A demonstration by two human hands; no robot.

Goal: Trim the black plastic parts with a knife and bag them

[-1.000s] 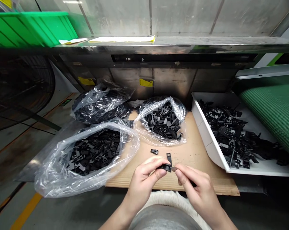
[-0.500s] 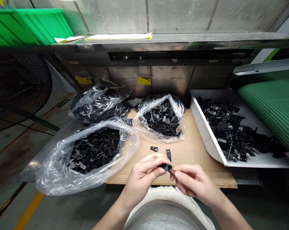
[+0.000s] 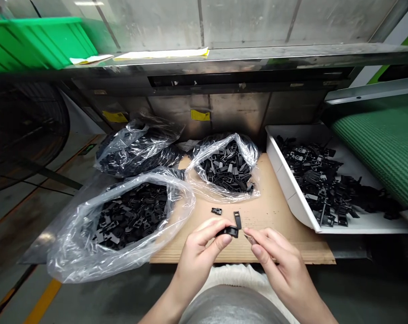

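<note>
My left hand pinches a small black plastic clip between thumb and forefinger, just above the near edge of the brown board. My right hand is closed in a pinch on a small thin metal piece, its tip a short way right of the clip. Two loose black parts lie on the board beyond my hands: a small clip and a narrow strip.
Three clear plastic bags of black parts sit on the left and middle: a large near bag, a far bag, a middle bag. A white tray of black parts stands right, beside a green conveyor belt. A green bin rests on the shelf above.
The right hand has drawn slightly away, so the metal piece is now apart from the clip. The view shifted a little; both hands stay near the board's front edge.
</note>
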